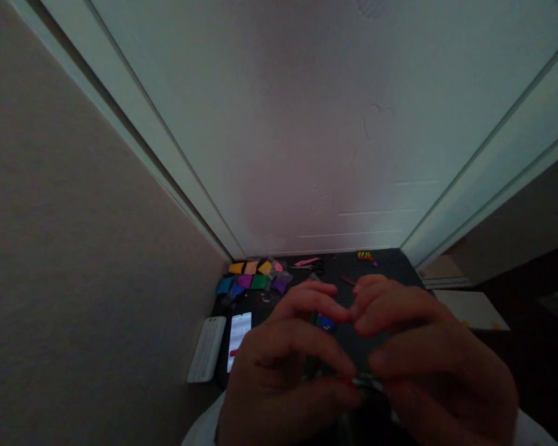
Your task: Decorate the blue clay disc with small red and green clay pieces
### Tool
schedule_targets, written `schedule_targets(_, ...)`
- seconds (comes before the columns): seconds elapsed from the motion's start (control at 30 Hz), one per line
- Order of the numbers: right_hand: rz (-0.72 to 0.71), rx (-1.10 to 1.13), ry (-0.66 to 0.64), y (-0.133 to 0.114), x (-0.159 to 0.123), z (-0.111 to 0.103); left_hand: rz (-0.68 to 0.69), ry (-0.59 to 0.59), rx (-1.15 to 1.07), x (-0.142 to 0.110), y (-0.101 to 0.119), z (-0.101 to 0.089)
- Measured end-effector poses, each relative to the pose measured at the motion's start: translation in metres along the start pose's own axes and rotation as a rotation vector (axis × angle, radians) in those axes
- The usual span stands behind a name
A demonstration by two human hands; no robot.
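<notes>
Close to the camera, my left hand (292,365) and my right hand (439,353) meet above the dark table. Thumb and forefinger of the left pinch a small red piece (348,380), mostly hidden by the fingertips. A thin, pale, shiny strip (369,381) runs between the two pinches, and my right thumb and forefinger close at its other end. Dim light and blur hide what it is. Beyond the fingers lies a small blue piece with yellow marks (325,322), partly covered by my left hand.
Several coloured packets, perhaps modelling clay (259,282), lie at the table's back left. Scissors (309,267) and a pink strip (307,262) are beside them. A lit phone (239,334) and a white case (207,348) are left. A red-and-yellow piece (364,255) sits far back.
</notes>
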State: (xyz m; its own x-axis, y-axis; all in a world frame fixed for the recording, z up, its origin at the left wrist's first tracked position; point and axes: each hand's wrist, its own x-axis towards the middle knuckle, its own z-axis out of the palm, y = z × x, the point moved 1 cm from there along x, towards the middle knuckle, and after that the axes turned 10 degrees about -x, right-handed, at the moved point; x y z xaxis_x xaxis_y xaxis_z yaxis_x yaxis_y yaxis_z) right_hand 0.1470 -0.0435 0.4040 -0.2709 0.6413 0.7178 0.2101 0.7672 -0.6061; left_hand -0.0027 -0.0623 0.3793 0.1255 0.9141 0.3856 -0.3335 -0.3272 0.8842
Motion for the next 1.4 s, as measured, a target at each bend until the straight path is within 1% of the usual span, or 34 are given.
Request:
schedule_targets(0.1, -0.021, -0.003, -0.013, 0.002, 0.003, 0.001, -0.050, 0.029, -0.065, 0.002, -0.001, 0.002)
schedule_targets(0.2, -0.025, 0.013, -0.020, 0.004, 0.004, 0.002, -0.040, 0.035, -0.049, 0.004, 0.000, 0.002)
schedule_targets(0.37, -0.024, 0.022, -0.028, 0.005, 0.003, 0.001, 0.009, -0.019, 0.050, 0.005, 0.001, -0.003)
schedule_targets(0.47, -0.024, 0.020, -0.038, 0.008, 0.005, 0.001, 0.008, -0.035, 0.058, 0.006, 0.001, -0.005)
schedule_targets(0.67, -0.016, 0.017, -0.027, 0.014, 0.009, 0.003, -0.034, 0.014, 0.039, 0.010, -0.003, -0.004)
schedule_targets(0.8, -0.002, 0.013, -0.040, 0.016, 0.011, 0.003, -0.033, 0.048, 0.033, 0.011, -0.007, -0.005)
schedule_targets(1.07, -0.008, 0.027, -0.036, 0.023, 0.013, 0.005, -0.089, 0.027, -0.021, 0.018, -0.009, -0.007)
schedule_targets(1.2, -0.028, 0.009, -0.059, 0.025, 0.014, 0.005, -0.107, 0.011, -0.056, 0.021, -0.012, -0.008)
schedule_targets(1.4, -0.096, -0.064, -0.098, 0.027, 0.021, 0.003, -0.120, -0.002, -0.044, 0.022, -0.017, -0.010)
